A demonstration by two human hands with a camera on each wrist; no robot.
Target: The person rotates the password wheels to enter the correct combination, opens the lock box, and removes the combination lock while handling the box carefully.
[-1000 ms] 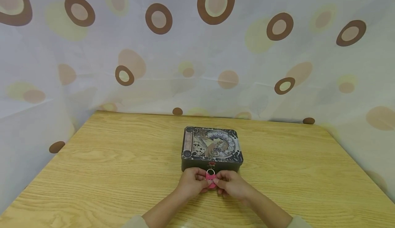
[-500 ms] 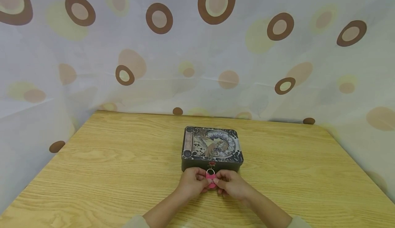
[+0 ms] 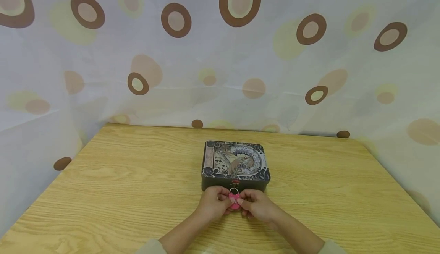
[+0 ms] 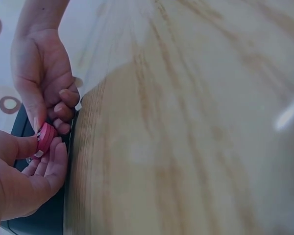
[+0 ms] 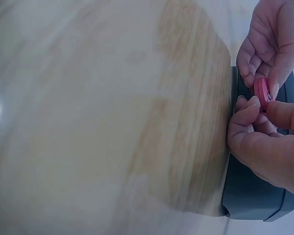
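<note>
Left hand (image 3: 213,204) and right hand (image 3: 260,207) clamp their grip on a pink padlock (image 3: 235,197) (its edges partly hidden).

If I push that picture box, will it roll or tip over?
The illustrated box probably won't roll, because its sides look flat. It likely won't tip easily, being wide and low. It might slide, since the wood-grain tabletop looks smooth.

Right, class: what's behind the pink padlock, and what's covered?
The dark front wall of the box and its clasp show beyond the padlock. What's directly behind the padlock's body is hidden; the left hand and right hand cover more wall.
</note>
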